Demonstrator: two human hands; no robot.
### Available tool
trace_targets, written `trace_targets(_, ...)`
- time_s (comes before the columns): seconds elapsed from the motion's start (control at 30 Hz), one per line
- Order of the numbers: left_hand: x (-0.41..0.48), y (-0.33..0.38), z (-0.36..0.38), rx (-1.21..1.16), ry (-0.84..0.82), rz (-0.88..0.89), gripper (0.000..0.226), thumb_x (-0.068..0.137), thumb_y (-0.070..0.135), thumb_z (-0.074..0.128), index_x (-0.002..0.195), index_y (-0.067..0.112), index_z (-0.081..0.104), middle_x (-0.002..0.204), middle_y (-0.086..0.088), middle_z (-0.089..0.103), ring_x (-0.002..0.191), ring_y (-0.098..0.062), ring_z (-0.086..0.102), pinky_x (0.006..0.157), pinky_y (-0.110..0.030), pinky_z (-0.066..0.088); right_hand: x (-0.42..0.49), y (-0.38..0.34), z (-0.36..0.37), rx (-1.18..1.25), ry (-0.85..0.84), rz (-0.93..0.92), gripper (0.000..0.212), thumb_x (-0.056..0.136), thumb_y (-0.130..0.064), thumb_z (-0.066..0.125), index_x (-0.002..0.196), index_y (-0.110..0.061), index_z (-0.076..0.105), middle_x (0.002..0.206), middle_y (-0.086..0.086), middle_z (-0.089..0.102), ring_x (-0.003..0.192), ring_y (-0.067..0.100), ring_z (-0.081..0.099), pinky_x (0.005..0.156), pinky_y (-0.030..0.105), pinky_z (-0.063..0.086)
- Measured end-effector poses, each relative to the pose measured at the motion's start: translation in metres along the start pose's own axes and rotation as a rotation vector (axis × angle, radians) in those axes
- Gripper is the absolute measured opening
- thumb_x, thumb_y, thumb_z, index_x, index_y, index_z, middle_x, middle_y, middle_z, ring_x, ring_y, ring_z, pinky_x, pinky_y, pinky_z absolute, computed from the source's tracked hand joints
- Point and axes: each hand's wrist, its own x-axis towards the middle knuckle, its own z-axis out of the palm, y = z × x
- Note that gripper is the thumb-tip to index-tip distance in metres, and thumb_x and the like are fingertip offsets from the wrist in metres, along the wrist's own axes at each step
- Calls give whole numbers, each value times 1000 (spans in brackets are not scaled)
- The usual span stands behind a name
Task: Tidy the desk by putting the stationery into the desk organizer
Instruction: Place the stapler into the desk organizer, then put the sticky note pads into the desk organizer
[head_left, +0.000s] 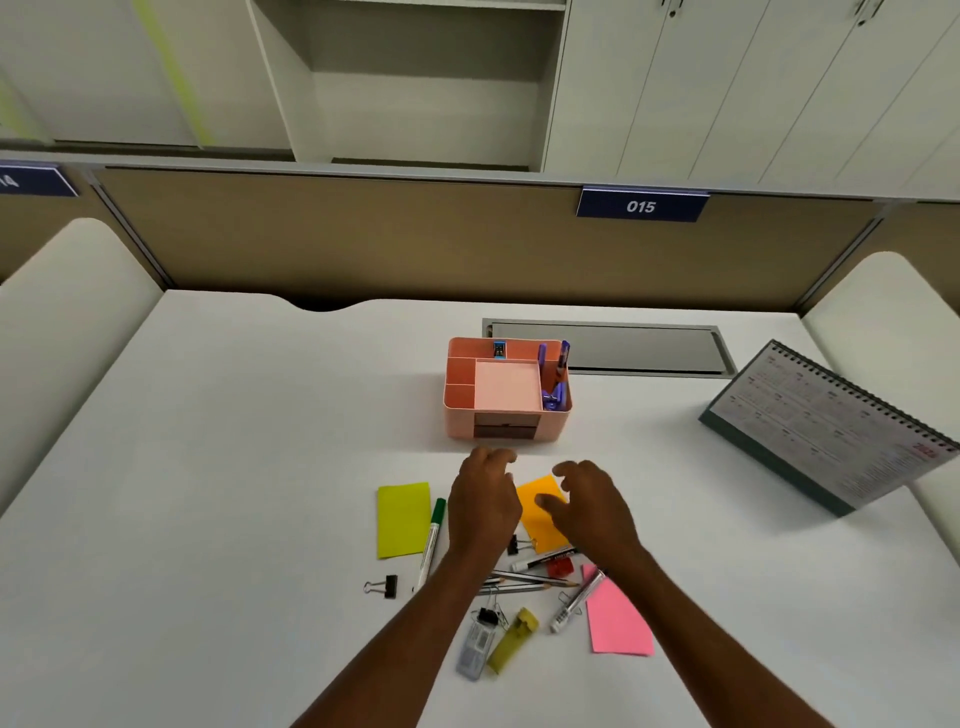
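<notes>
A pink desk organizer stands mid-desk with purple pens in its right slot, pink notes in the middle and a small blue item at the back. In front of it, my left hand and my right hand hover with curled fingers apart, holding nothing, on either side of an orange sticky pad. Around them lie a yellow-green pad, a green-capped marker, a pink pad, pencils, black binder clips, a white marker, a red sharpener and a yellow highlighter.
A spiral desk calendar stands at the right. A grey cable flap sits in the desk behind the organizer. A tan partition with a "015" sign closes the back edge.
</notes>
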Motion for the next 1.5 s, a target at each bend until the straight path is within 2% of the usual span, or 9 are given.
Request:
trace_targets(0.17, 1, -2, 8, 195, -310, -102, 40, 99, 24, 62, 139, 16, 60, 137, -7, 58, 127, -26, 56, 101, -38, 50, -13, 2, 24, -211, -30, 58, 67, 85, -61, 67, 130, -14, 50, 124, 7, 52, 116, 27, 51, 81, 39, 51)
trace_targets(0.47, 1, -2, 19, 297, -429, -74, 38, 90, 20, 69, 127, 14, 62, 128, -8, 54, 120, -27, 55, 94, -38, 52, -15, -6, 40, -116, 11, 108, 75, 88, -50, 71, 147, -15, 39, 142, 9, 46, 126, 25, 48, 94, 33, 49)
trace_targets(0.7, 5, -7, 20, -3, -354, -247, 16, 86, 25, 78, 91, 14, 67, 103, -5, 66, 95, -23, 64, 78, -33, 51, -11, -1, 39, -28, -10, 73, 82, 93, -54, 66, 158, -23, 27, 152, 8, 38, 137, 27, 41, 99, 38, 50)
trace_targets(0.8, 4, -6, 17, -151, -301, -309, 14, 85, 22, 79, 88, 14, 67, 92, 0, 70, 87, -19, 65, 73, -28, 50, -10, 4, 31, 36, -16, 2, 73, 90, -49, 72, 152, -28, 40, 148, 6, 40, 133, 27, 45, 95, 37, 52)
trace_targets(0.9, 4, 2, 9, -241, -236, -302, 10, 85, 17, 80, 86, 16, 70, 85, 5, 69, 83, -17, 67, 69, -25, 53, -3, 6, 12, 45, 6, -82, 59, 82, -46, 81, 132, -28, 55, 137, 1, 47, 113, 23, 57, 79, 34, 55)
trace_targets(1.0, 9, 13, -8, -256, -146, -228, 10, 84, 17, 82, 85, 17, 72, 84, 6, 71, 81, -14, 68, 74, -31, 58, 6, 2, -21, -13, 39, -164, 29, 87, -33, 79, 111, -28, 63, 119, -4, 59, 94, 15, 59, 72, 30, 52)
trace_targets(1.1, 20, 30, -33, -283, -108, -127, 10, 85, 17, 82, 85, 18, 72, 82, 9, 71, 78, -8, 68, 73, -25, 56, 14, -10, -63, -9, 48, -214, 10, 91, -25, 75, 99, -28, 69, 100, -8, 68, 87, 11, 60, 74, 33, 56)
trace_targets(1.37, 74, 73, -98, -249, 169, 237, 12, 83, 14, 81, 85, 18, 70, 86, 5, 73, 80, -15, 68, 73, -38, 58, 46, -54, -148, 36, 303, -524, 10, 89, -8, 74, 96, -15, 78, 91, 0, 73, 80, 14, 63, 72, 34, 55)
trace_targets(1.5, 101, 87, -109, -204, 365, 373, 9, 86, 6, 77, 91, 13, 75, 92, 1, 73, 84, -13, 67, 78, -31, 58, 77, -69, -162, 36, 493, -596, 9, 94, -8, 70, 98, -11, 77, 95, 2, 75, 85, 15, 65, 74, 32, 56)
